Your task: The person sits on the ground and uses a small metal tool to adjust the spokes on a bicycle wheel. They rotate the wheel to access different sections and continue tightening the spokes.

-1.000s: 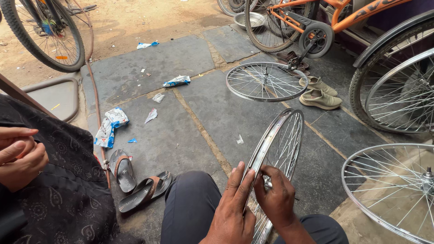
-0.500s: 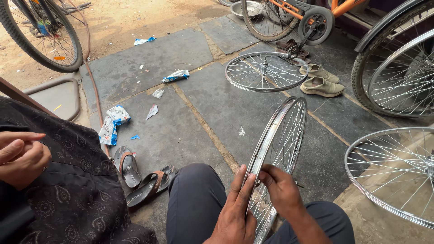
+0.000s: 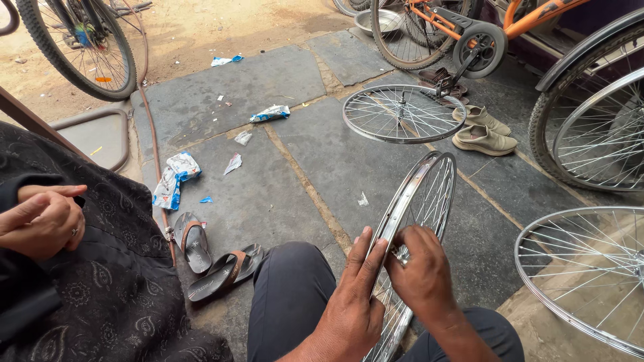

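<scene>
A bare bicycle wheel rim (image 3: pixel 421 194) with thin spokes stands upright between my knees, its far edge resting on the stone floor. My left hand (image 3: pixel 354 302) lies flat against the rim's near left side, fingers stretched up along it. My right hand (image 3: pixel 419 275) is closed around the rim's edge, pinching a small metal part at a spoke end. Whether it also holds a tool is hidden by the fingers.
Another person in dark patterned cloth sits at my left, hands (image 3: pixel 41 218) clasped. Sandals (image 3: pixel 208 258) lie near my left knee. A spoked wheel (image 3: pixel 404 112) lies flat ahead, beige shoes (image 3: pixel 481 131) beside it. More wheels (image 3: pixel 583 268) stand right. Bicycles (image 3: pixel 77 43) and paper litter (image 3: pixel 171 177) are farther off.
My right hand has closed more tightly on the rim's edge and my left hand has slid up along it. The view has shifted slightly, otherwise the scene is unchanged.
</scene>
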